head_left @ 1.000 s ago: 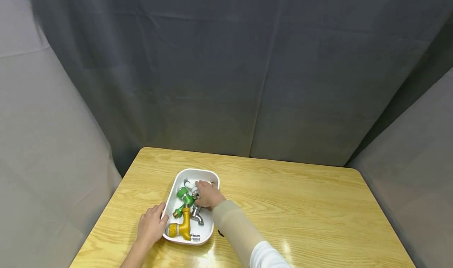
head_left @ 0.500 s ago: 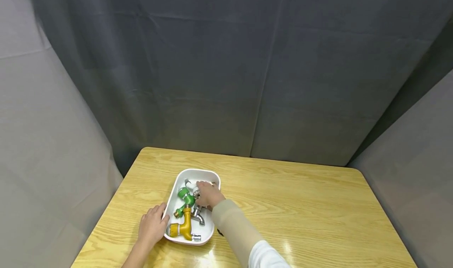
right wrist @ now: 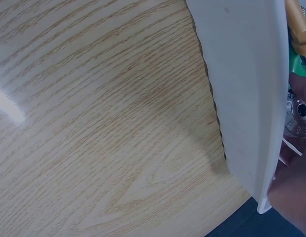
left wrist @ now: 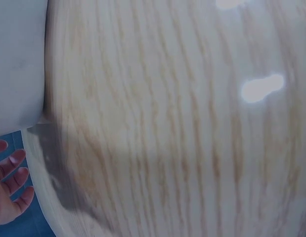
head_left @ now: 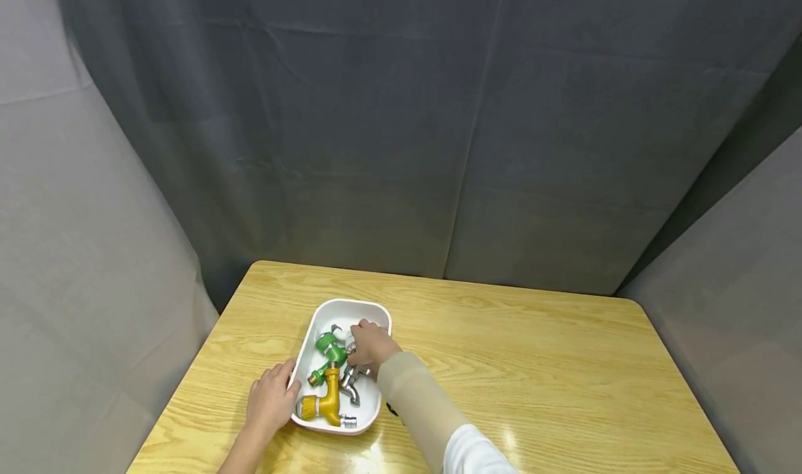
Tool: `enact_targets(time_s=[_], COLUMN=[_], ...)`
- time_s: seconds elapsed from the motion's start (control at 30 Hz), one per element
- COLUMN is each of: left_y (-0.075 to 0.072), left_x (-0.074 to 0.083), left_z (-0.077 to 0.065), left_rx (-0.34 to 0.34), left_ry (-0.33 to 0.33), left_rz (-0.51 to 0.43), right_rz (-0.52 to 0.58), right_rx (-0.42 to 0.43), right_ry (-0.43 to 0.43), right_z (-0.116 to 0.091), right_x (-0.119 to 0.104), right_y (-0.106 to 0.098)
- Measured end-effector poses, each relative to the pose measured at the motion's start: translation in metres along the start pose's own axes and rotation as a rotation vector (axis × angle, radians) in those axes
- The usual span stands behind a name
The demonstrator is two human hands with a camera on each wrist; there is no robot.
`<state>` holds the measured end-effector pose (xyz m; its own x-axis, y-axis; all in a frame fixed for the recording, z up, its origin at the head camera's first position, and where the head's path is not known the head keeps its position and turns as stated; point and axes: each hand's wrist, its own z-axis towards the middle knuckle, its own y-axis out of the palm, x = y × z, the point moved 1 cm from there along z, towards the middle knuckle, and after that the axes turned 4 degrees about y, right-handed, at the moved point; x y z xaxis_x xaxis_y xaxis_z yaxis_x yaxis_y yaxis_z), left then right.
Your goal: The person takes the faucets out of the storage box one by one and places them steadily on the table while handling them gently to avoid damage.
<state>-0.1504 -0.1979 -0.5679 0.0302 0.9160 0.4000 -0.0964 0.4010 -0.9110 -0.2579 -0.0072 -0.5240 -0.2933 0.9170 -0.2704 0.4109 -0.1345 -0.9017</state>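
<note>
A white tray [head_left: 303, 367] holds several taps. My right hand [head_left: 372, 344] reaches into its far right part and grips a white tap [head_left: 340, 334], which the fingers mostly cover. In the right wrist view a round metal end [right wrist: 297, 112] shows between the fingers. Just below that hand lies a chrome tap [head_left: 351, 390]. To its left are a green tap [head_left: 332, 350] and, nearer me, a yellow tap [head_left: 327, 402]. My left hand [head_left: 269, 396] rests with relaxed fingers against the tray's left side; its fingertips [left wrist: 24, 197] show in the left wrist view.
The tray stands on the left part of a wooden table [head_left: 532, 369]. A dark grey curtain [head_left: 376, 126] hangs behind the table, with lighter cloth [head_left: 94, 251] on the left and more on the right.
The white tap has shifted slightly toward me and right under my right hand. The chrome tap has turned and slid a little. My left hand stays at the tray.
</note>
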Motion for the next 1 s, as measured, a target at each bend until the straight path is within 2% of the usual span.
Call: enact_targets(time_s=[0.23,0.53,1.0], left_y=[0.0003,0.0,0.0012], left_x=[0.0,0.0012,0.0018], left_z=[-0.0011,-0.002,0.0007], left_rx=[0.013,0.009,0.02], left_ry=[-0.004,-0.003,0.006], left_rz=[-0.001,0.003,-0.013], right_rz=[0.029,0.022,0.005], right_rx=[-0.032,-0.035,0.029], right_ry=[0.023,-0.003,-0.07], right_z=[-0.0018,-0.0004,0.0081], right_x=[-0.0011,0.0006,0.0073], right_y=[-0.0016,-0.0001,0.0072])
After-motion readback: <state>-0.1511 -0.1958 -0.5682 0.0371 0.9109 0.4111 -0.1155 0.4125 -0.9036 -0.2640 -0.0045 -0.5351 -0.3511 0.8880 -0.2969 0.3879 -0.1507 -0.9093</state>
